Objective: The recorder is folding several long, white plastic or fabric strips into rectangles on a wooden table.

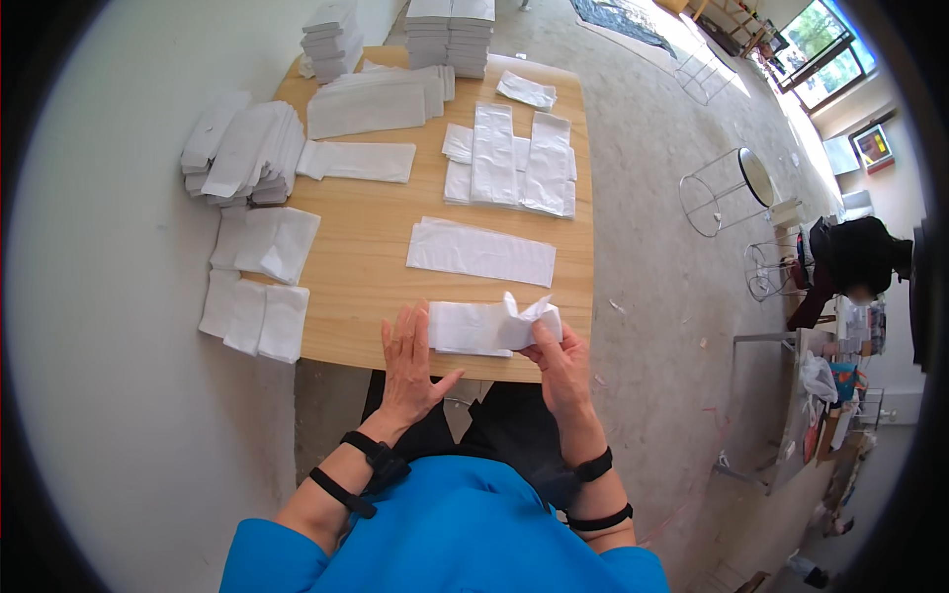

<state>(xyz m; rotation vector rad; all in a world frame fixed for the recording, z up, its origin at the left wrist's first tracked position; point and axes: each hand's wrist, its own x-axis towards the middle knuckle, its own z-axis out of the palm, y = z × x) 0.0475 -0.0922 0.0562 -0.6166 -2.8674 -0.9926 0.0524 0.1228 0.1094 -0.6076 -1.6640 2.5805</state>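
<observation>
At the near edge of the table, a long white sheet lies flat, thin and soft-looking; whether it is paper or cloth I cannot tell. My right hand pinches its right end, which is lifted and folded back over itself. Beside the left end rests my left hand, open, fingers stretched and thumb spread; its fingertips are at the sheet's edge. Just beyond lies a stack of similar long white sheets. Farther off, folded white pieces overlap in a loose group.
Tall white stacks stand at the table's far end. More folded bundles line the left side by the wall. Right of the wooden table, a round stool stands on concrete. A person is at the far right near a cluttered table.
</observation>
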